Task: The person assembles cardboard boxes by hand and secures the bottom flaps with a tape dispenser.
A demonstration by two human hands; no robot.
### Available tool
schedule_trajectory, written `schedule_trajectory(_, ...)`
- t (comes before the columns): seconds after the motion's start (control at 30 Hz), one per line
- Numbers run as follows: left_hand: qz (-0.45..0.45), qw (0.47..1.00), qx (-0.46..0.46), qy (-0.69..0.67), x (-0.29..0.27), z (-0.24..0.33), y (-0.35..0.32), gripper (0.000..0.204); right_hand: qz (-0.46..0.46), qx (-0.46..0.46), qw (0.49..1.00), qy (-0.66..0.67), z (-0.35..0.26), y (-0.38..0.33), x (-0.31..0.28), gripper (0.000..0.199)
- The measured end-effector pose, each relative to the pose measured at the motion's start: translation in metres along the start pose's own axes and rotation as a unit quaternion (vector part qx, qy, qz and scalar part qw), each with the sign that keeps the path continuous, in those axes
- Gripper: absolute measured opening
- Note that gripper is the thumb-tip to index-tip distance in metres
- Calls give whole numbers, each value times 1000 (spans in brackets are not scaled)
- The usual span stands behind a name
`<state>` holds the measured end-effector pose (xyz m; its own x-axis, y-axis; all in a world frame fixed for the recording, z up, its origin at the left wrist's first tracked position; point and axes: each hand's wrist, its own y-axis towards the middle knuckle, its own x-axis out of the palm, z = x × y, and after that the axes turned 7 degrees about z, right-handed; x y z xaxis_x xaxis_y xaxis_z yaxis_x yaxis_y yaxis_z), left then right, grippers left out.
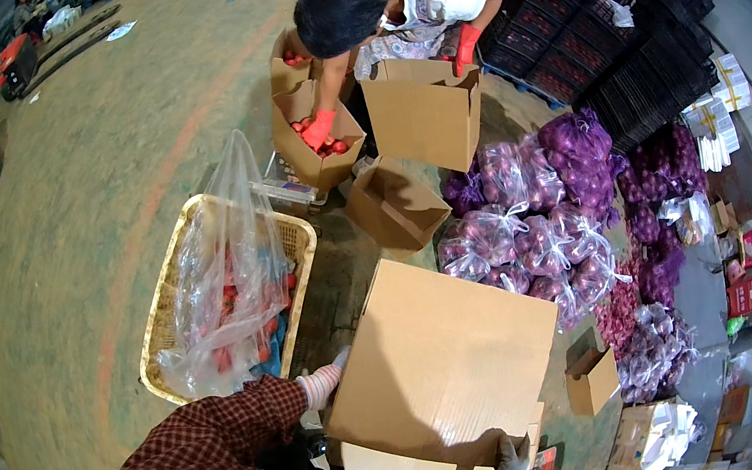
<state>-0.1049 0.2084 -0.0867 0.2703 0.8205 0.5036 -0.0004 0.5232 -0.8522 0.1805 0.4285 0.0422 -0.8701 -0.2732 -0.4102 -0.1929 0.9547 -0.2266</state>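
A large plain cardboard box lies tilted on the floor at the person's feet, its broad side facing up. The left hand, in a pale glove below a checked red sleeve, presses against the box's left edge; whether its fingers are curled or spread cannot be told. The right hand, in a grey glove, grips the box's lower right corner, fingers closed over the flap. Left of the box stands a woven basket lined with a clear plastic bag holding red fruit. Right of the box, tied bags of purple produce are heaped. Beyond the box, another person in red gloves bends over smaller open cartons.
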Motion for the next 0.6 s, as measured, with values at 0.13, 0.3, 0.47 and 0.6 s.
schedule_trajectory(0.13,-42,996,46,57,7,7,-9,89,-15,76,997,29,-2,-9,-6,59)
schedule_trajectory(0.3,-72,990,66,104,17,9,-9,90,-23,72,997,32,66,14,-44,55)
schedule_trajectory(0.47,-84,984,80,138,22,10,-12,91,16,98,995,27,26,-14,-34,52)
schedule_trajectory(0.6,-86,980,85,155,25,9,-15,92,19,96,995,20,17,-20,-32,50)
